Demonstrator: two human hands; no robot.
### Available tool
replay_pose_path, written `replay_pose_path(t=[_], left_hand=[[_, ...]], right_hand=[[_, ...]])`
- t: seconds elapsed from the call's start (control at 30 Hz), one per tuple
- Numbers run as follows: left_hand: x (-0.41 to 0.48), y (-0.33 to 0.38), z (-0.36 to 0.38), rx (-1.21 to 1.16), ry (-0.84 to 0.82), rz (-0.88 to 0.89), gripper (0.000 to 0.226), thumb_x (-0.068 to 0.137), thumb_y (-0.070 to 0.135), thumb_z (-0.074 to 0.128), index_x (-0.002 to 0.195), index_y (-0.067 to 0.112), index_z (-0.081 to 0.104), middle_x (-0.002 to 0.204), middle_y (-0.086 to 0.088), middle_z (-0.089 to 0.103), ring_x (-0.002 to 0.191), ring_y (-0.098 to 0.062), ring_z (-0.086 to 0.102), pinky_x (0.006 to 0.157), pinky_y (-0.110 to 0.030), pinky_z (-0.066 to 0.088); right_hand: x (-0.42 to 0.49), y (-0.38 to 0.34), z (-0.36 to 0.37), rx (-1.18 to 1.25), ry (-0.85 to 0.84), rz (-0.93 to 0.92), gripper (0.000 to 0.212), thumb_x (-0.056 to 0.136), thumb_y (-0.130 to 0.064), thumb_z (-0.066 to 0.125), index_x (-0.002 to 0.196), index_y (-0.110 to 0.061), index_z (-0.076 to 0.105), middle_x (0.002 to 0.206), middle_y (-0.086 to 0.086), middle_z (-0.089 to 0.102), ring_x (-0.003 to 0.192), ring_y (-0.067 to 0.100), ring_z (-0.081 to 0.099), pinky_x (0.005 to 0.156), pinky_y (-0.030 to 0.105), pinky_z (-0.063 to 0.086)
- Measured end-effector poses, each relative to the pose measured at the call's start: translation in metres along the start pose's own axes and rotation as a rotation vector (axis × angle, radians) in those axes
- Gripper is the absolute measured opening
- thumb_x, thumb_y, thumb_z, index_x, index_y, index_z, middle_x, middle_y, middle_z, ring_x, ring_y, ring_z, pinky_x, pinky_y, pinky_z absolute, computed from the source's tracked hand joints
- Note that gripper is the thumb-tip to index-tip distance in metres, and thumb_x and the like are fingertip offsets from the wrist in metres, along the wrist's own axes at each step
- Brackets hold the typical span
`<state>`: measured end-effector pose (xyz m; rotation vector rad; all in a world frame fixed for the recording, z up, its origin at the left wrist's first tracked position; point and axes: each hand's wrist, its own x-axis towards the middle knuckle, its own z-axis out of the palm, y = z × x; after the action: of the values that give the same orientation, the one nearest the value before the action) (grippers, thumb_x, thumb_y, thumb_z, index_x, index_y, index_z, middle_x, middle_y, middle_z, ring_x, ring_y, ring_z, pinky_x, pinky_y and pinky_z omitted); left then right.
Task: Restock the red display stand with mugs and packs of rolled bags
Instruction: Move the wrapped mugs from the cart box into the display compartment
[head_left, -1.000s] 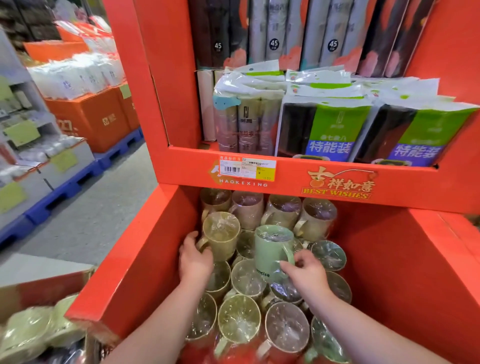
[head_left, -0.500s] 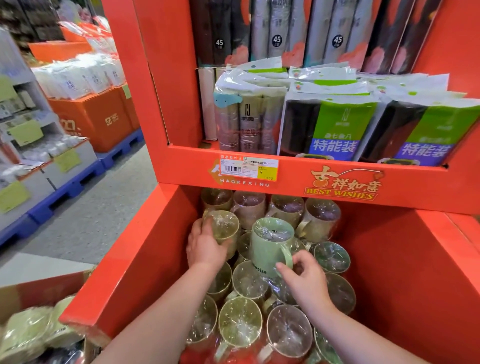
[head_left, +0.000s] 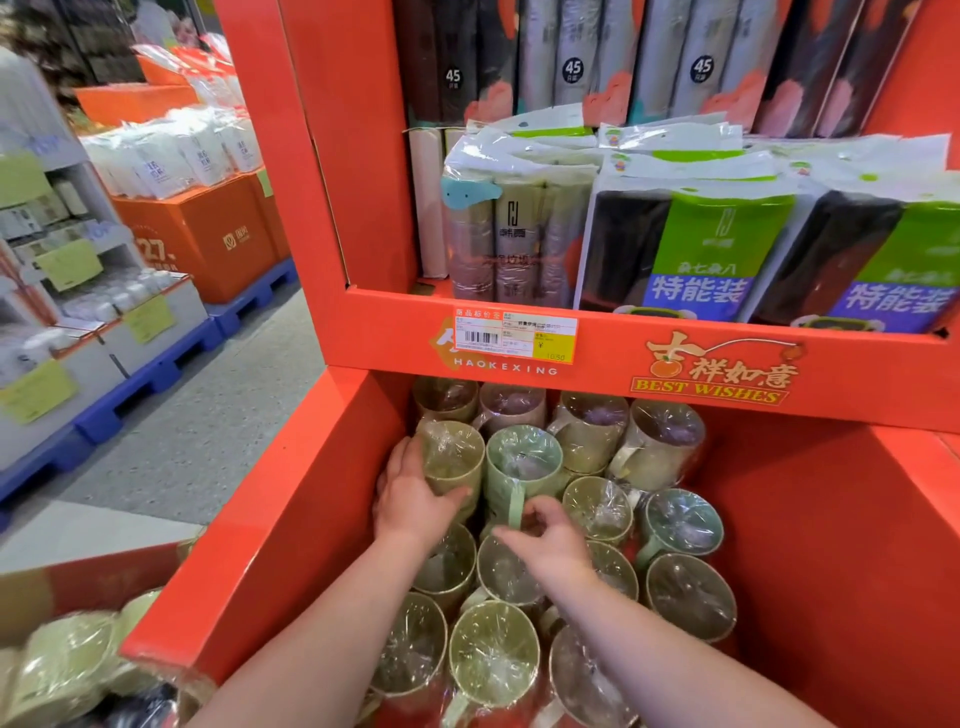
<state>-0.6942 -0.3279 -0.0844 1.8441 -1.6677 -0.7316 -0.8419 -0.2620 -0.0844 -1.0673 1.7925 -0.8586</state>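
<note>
We see the red display stand (head_left: 322, 156) carrying two levels. Its lower bin (head_left: 831, 545) holds film-wrapped mugs (head_left: 493, 660) standing mouths up, packed close in rows from near to far. An olive mug (head_left: 449, 457) and a green mug (head_left: 524, 457) stand side by side at the far left. On the upper shelf (head_left: 395, 332), packs of rolled bags (head_left: 691, 249) stand upright in a row, with tall dark rolls (head_left: 571, 62) behind them.
</note>
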Motion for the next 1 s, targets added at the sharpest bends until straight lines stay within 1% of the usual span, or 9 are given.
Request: replay_pose_path(t=[0.07,0.17,0.2,0.27,0.37,0.43,0.5,0.6,1.0], left_hand=[[-0.001,-0.004,-0.001,-0.001,-0.010,-0.001,0.090,0.077,0.033,0.075,0.150,0.021,0.024,0.158,0.002,0.015,0.141,-0.027,0.025,0.115,-0.036,0.023],[-0.003,-0.008,-0.001,-0.013,-0.012,0.009,0.085,0.080,0.031,0.073,0.149,0.020,0.026,0.159,0.001,0.015,0.142,-0.024,0.025,0.116,-0.035,0.023],[-0.003,-0.008,-0.001,-0.018,-0.013,0.011,0.083,0.081,0.030,0.073,0.149,0.019,0.026,0.159,0.001,0.015,0.143,-0.023,0.025,0.116,-0.035,0.023],[-0.002,-0.006,-0.001,-0.025,-0.012,0.012,0.082,0.082,0.030,0.072,0.149,0.018,0.026,0.159,0.001,0.015,0.143,-0.023,0.025,0.116,-0.035,0.023],[-0.003,-0.005,-0.002,-0.021,-0.005,0.022,0.080,0.083,0.028,0.070,0.149,0.018,0.026,0.159,0.001,0.015,0.142,-0.023,0.026,0.115,-0.034,0.024],[-0.003,-0.004,-0.002,-0.015,0.007,0.031,0.079,0.084,0.028,0.070,0.149,0.017,0.027,0.159,0.001,0.015,0.142,-0.022,0.026,0.115,-0.033,0.023],[-0.005,-0.004,-0.003,-0.016,0.026,0.031,0.078,0.085,0.027,0.069,0.149,0.016,0.027,0.158,0.001,0.016,0.142,-0.021,0.025,0.115,-0.032,0.022],[-0.004,-0.003,-0.004,-0.009,0.039,0.023,0.077,0.085,0.027,0.068,0.149,0.016,0.027,0.159,0.000,0.016,0.143,-0.020,0.024,0.114,-0.030,0.022],[-0.003,0.001,0.001,0.099,0.009,-0.002,0.076,0.087,0.031,0.064,0.150,0.020,0.023,0.159,0.000,0.013,0.139,-0.029,0.028,0.110,-0.035,0.026]], right_hand=[[-0.001,0.003,-0.004,-0.048,-0.060,-0.021,0.022,0.087,-0.019,0.065,0.104,-0.026,0.054,0.101,-0.007,0.059,0.080,0.006,0.055,0.068,0.016,0.044],[-0.001,0.004,-0.024,-0.261,0.026,-0.065,0.019,0.089,-0.014,0.055,0.100,-0.029,0.051,0.106,-0.004,0.056,0.070,0.008,0.053,0.058,0.018,0.042],[0.001,0.003,-0.032,-0.362,0.106,-0.104,0.020,0.088,-0.015,0.056,0.101,-0.028,0.049,0.110,-0.003,0.054,0.078,0.010,0.053,0.064,0.021,0.043],[0.010,-0.003,-0.045,-0.515,0.190,-0.201,0.035,0.086,-0.016,0.061,0.117,-0.025,0.048,0.128,-0.001,0.044,0.111,0.017,0.049,0.091,0.029,0.044],[0.023,-0.015,-0.051,-0.662,0.043,-0.273,0.063,0.088,-0.017,0.061,0.143,-0.031,0.033,0.154,-0.005,0.018,0.136,0.023,0.033,0.110,0.037,0.035],[0.027,-0.021,-0.049,-0.697,-0.032,-0.253,0.054,0.091,-0.020,0.059,0.140,-0.029,0.039,0.157,-0.005,0.015,0.131,0.022,0.043,0.105,0.033,0.039],[0.029,-0.024,-0.046,-0.682,-0.017,-0.231,0.041,0.091,-0.024,0.061,0.130,-0.023,0.048,0.150,-0.003,0.026,0.111,0.020,0.055,0.095,0.030,0.045],[0.030,-0.027,-0.039,-0.696,0.045,-0.205,0.034,0.089,-0.032,0.064,0.119,-0.021,0.051,0.139,-0.003,0.034,0.088,0.016,0.056,0.078,0.029,0.047],[0.037,-0.031,-0.028,-0.808,0.072,-0.144,0.035,0.089,-0.036,0.063,0.118,-0.023,0.049,0.129,0.001,0.039,0.099,0.021,0.059,0.079,0.033,0.050]])
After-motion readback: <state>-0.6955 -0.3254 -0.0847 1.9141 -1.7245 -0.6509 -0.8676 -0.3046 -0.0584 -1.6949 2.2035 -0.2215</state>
